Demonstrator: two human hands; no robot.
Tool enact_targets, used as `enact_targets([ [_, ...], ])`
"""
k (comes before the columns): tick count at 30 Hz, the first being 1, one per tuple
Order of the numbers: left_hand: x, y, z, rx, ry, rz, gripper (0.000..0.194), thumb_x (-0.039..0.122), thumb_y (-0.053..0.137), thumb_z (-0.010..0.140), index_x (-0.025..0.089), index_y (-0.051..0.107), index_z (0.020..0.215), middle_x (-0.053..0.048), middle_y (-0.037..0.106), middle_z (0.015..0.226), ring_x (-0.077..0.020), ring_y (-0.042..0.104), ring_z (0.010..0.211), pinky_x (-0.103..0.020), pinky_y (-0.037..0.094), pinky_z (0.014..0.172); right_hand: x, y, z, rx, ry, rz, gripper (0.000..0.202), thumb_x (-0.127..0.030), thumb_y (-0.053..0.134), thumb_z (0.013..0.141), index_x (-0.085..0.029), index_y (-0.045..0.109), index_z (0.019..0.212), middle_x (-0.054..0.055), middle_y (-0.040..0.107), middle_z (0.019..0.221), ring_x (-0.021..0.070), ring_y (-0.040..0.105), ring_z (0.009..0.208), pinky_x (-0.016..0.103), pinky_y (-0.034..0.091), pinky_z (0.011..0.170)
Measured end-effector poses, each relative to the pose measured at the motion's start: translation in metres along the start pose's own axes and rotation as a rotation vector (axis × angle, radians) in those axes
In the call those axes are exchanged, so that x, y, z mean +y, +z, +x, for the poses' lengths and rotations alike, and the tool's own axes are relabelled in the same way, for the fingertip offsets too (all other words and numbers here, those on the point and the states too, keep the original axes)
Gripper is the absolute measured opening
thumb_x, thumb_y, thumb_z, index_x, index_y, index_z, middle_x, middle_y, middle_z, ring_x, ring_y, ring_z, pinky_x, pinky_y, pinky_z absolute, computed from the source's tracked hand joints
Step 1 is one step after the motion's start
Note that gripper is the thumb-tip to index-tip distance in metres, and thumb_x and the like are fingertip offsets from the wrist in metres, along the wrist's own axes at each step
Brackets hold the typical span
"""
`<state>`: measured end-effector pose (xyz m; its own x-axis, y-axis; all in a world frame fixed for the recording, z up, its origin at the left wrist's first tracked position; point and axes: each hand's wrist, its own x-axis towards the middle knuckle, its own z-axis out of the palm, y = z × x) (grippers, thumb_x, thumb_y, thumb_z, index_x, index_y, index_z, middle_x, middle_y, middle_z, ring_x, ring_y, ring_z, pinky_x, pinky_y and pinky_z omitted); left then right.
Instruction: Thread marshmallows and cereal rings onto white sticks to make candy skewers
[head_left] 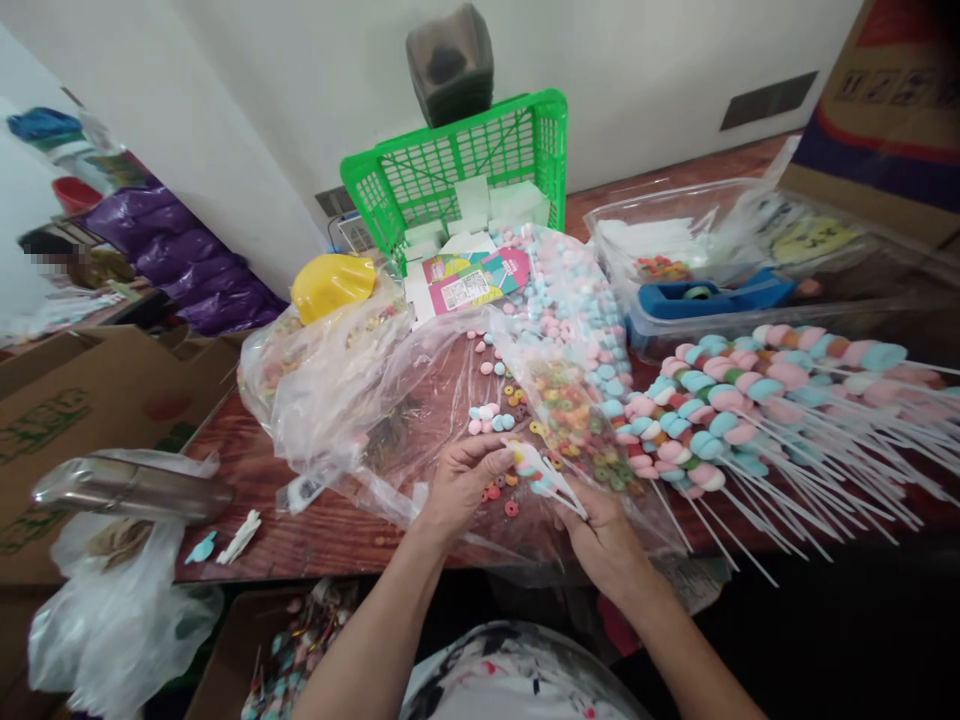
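Near the table's front edge, my left hand (466, 488) pinches the tip end of a candy skewer (534, 473) with pink, blue and white pieces. My right hand (600, 530) is closed on the white sticks (566, 490) at its lower end. Loose pink and blue candies (491, 415) and colored candy rings (511, 508) lie just beyond and under my hands. A clear bag of ring candies (574, 415) rests beside them, in front of a large heap of pink and blue candies (574, 285). Many finished-looking skewers (720, 405) are piled to the right.
A green basket (551, 150) stands at the back. Right of it are a clear bin (637, 335) and a blue tape dispenser (712, 296). Plastic bags, a yellow item (332, 288) and a metal flask (135, 487) sit left. A person's head (52, 250) shows far left.
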<state>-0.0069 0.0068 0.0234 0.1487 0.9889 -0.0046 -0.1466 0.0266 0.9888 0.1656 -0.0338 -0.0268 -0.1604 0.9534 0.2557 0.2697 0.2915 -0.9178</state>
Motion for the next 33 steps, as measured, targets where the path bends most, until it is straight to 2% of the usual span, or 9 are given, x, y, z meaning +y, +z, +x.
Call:
enact_targets([
  [2, -0.001, 0.002, -0.001, 0.007, -0.047, -0.051, 0.028, 0.035, 0.075, 0.072, 0.015, 0.075, 0.091, -0.006, 0.073, 0.078, -0.0128, 0.064, 0.066, -0.024, 0.052, 0.065, 0.000, 0.001, 0.000, -0.025, 0.000, 0.019, 0.022, -0.019, 0.044, 0.087, -0.019, 0.066, 0.090, 0.001, 0.065, 0.078, 0.0155, 0.058, 0.071, 0.025, 0.045, 0.068],
  [5, -0.003, 0.006, -0.001, 0.074, -0.034, -0.130, 0.028, 0.035, 0.077, 0.069, 0.018, 0.075, 0.091, -0.004, 0.072, 0.076, -0.0116, 0.063, 0.063, -0.023, 0.050, 0.062, 0.000, 0.001, 0.000, -0.059, 0.012, 0.025, 0.023, -0.022, 0.043, 0.088, -0.020, 0.065, 0.095, 0.001, 0.063, 0.078, 0.0158, 0.057, 0.072, 0.026, 0.045, 0.068],
  [9, -0.002, 0.005, 0.001, 0.072, -0.010, -0.123, 0.034, 0.035, 0.074, 0.072, 0.019, 0.072, 0.102, -0.005, 0.071, 0.084, -0.0112, 0.061, 0.063, -0.023, 0.050, 0.062, 0.001, -0.003, -0.001, -0.019, 0.037, 0.019, 0.022, -0.022, 0.044, 0.090, -0.019, 0.060, 0.076, -0.004, 0.051, 0.059, 0.0117, 0.047, 0.055, 0.022, 0.038, 0.055],
  [13, 0.001, 0.002, 0.000, -0.023, -0.046, -0.077, 0.029, 0.039, 0.072, 0.075, 0.016, 0.074, 0.092, -0.007, 0.069, 0.088, -0.0110, 0.060, 0.066, -0.023, 0.049, 0.063, 0.000, -0.005, -0.003, -0.001, -0.028, -0.001, 0.024, -0.020, 0.044, 0.087, -0.019, 0.052, 0.065, -0.004, 0.048, 0.058, 0.0107, 0.045, 0.054, 0.021, 0.036, 0.054],
  [18, -0.005, 0.006, -0.011, -0.050, -0.123, -0.095, 0.029, 0.040, 0.073, 0.074, 0.014, 0.075, 0.087, -0.005, 0.067, 0.070, -0.0141, 0.061, 0.065, -0.028, 0.050, 0.068, -0.003, -0.001, -0.006, 0.051, -0.108, -0.070, 0.021, -0.013, 0.043, 0.082, -0.018, 0.062, 0.078, -0.001, 0.059, 0.064, 0.0137, 0.054, 0.058, 0.023, 0.043, 0.057],
  [24, -0.013, 0.013, -0.026, -0.097, -0.071, -0.048, 0.031, 0.043, 0.067, 0.078, 0.017, 0.076, 0.093, -0.008, 0.071, 0.084, -0.0218, 0.065, 0.082, -0.036, 0.050, 0.082, -0.003, 0.015, -0.010, 0.047, -0.202, -0.046, 0.032, -0.010, 0.040, 0.082, -0.021, 0.068, 0.094, 0.001, 0.064, 0.070, 0.0156, 0.059, 0.063, 0.025, 0.049, 0.065],
  [28, -0.017, 0.014, -0.029, -0.083, -0.065, -0.031, 0.033, 0.044, 0.066, 0.079, 0.017, 0.075, 0.094, -0.008, 0.071, 0.088, -0.0208, 0.063, 0.083, -0.033, 0.050, 0.079, 0.002, 0.019, -0.014, 0.110, -0.190, -0.032, 0.028, -0.015, 0.043, 0.085, -0.020, 0.066, 0.100, 0.000, 0.061, 0.064, 0.0146, 0.053, 0.053, 0.025, 0.048, 0.055],
  [30, -0.017, 0.016, -0.028, -0.080, -0.077, -0.033, 0.036, 0.046, 0.067, 0.077, 0.016, 0.075, 0.094, -0.008, 0.071, 0.087, -0.0200, 0.063, 0.082, -0.030, 0.050, 0.075, 0.006, 0.020, -0.015, 0.134, -0.179, -0.032, 0.024, -0.017, 0.045, 0.085, -0.020, 0.067, 0.095, -0.001, 0.058, 0.060, 0.0133, 0.050, 0.048, 0.024, 0.045, 0.051],
  [33, -0.017, 0.016, -0.022, -0.081, -0.094, -0.013, 0.039, 0.049, 0.068, 0.075, 0.015, 0.076, 0.093, -0.008, 0.071, 0.083, -0.0184, 0.062, 0.079, -0.028, 0.050, 0.074, 0.011, 0.019, -0.014, 0.165, -0.146, -0.027, 0.019, -0.021, 0.048, 0.085, -0.020, 0.063, 0.073, -0.002, 0.054, 0.055, 0.0121, 0.048, 0.047, 0.023, 0.043, 0.050],
])
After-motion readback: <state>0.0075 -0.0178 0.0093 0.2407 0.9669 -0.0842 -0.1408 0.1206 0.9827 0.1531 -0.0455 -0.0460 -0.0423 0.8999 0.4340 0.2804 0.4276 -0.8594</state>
